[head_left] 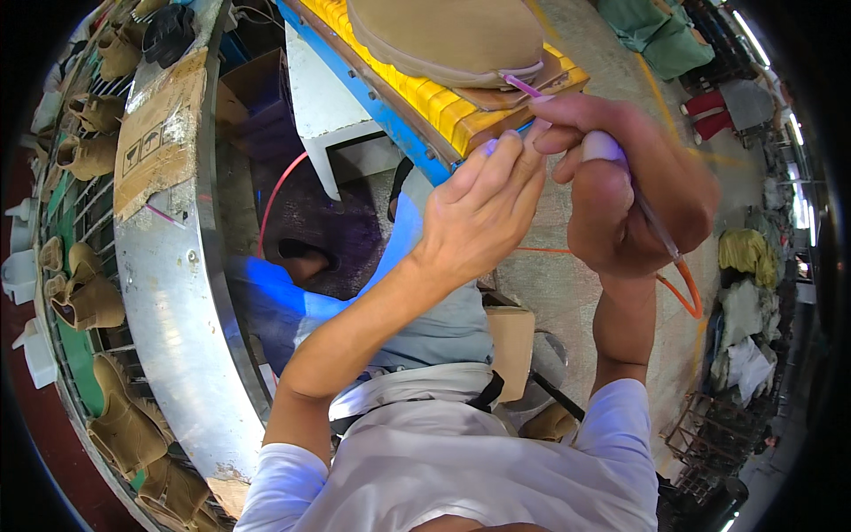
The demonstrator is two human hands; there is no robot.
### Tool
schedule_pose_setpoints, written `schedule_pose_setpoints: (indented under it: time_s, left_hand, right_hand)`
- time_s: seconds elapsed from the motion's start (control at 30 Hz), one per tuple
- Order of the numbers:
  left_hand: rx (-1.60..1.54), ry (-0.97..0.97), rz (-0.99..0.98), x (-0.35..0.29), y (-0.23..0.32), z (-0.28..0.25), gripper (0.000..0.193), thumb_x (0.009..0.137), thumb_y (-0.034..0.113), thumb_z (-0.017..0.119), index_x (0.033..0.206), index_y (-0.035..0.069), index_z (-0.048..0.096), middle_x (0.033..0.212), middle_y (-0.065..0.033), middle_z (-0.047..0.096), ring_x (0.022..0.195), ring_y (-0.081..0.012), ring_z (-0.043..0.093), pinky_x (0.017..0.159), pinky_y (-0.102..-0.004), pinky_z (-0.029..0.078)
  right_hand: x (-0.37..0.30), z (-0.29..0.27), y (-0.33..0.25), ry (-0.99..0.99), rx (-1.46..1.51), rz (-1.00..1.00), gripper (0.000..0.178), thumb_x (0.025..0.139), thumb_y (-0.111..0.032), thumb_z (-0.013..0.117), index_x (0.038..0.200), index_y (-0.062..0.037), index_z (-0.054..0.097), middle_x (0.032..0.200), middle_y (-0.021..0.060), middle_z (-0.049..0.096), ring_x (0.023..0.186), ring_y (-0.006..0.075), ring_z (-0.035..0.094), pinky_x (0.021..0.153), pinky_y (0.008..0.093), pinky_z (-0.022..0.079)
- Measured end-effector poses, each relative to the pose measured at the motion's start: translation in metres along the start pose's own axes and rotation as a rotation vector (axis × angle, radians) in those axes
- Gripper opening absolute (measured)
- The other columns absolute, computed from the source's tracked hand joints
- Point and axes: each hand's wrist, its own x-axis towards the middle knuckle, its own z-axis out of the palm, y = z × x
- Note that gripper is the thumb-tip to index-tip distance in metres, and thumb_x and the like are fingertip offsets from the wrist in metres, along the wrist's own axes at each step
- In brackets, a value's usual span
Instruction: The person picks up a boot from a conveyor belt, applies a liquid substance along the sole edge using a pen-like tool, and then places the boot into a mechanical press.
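My right hand [634,177] is closed round a thin, pen-like tool [523,86] with a pinkish-purple tip. The tip meets the pale rim at the near right end of a rounded tan piece [452,40], which looks like part of a shoe. An orange tube [693,297] loops from below this hand. One of its digits wears a whitish cover. My left hand [487,199] is beside it at the stand's near edge, fingers bent and pressed together. The left fingertips are partly hidden, so anything in them cannot be made out. The tan piece rests on a brown board [496,97].
A yellow-wrapped stand [417,93] with a blue side [372,111] holds the board. Left of it stands a white stool [328,106]. A curved metal bench [168,301] runs along my left, with tan boots [124,417] on racks beyond. A cardboard box [508,346] is beside my seat.
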Motion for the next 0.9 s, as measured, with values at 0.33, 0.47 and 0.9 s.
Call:
schedule_pose_setpoints:
  time_s: [0.33,0.47,0.9]
  left_hand:
    - [-0.001,0.116,0.052,-0.007,-0.030,-0.036,0.024,0.073,0.013,0.067,0.095,0.008,0.073,0.128,-0.0021,0.068,0.102,-0.0223,0.059,0.085,-0.0321,0.049]
    - [-0.008,0.221,0.059,-0.014,-0.049,-0.048,0.024,0.069,0.009,0.068,0.093,0.009,0.074,0.115,0.0008,0.074,0.097,-0.0243,0.058,0.080,-0.0341,0.048]
    - [-0.055,0.455,-0.090,-0.036,-0.129,-0.077,0.008,0.077,0.005,0.062,0.080,0.002,0.069,0.087,-0.0072,0.075,0.094,-0.0290,0.064,0.093,-0.0395,0.050]
  right_hand:
    - [-0.005,0.008,0.003,0.021,0.160,0.039,0.033,0.089,-0.010,0.046,0.097,0.0074,0.072,0.077,0.0136,0.071,0.060,0.0142,0.064,0.055,0.0245,0.050]
    - [-0.004,0.025,-0.004,0.086,0.245,0.060,0.032,0.087,-0.011,0.047,0.097,0.0058,0.072,0.077,0.0132,0.072,0.058,0.0140,0.063,0.054,0.0260,0.050]
    - [0.015,0.110,-0.012,0.308,0.315,-0.050,0.024,0.069,-0.002,0.063,0.091,-0.0024,0.072,0.065,0.0063,0.059,0.049,0.0195,0.056,0.046,0.0302,0.045]
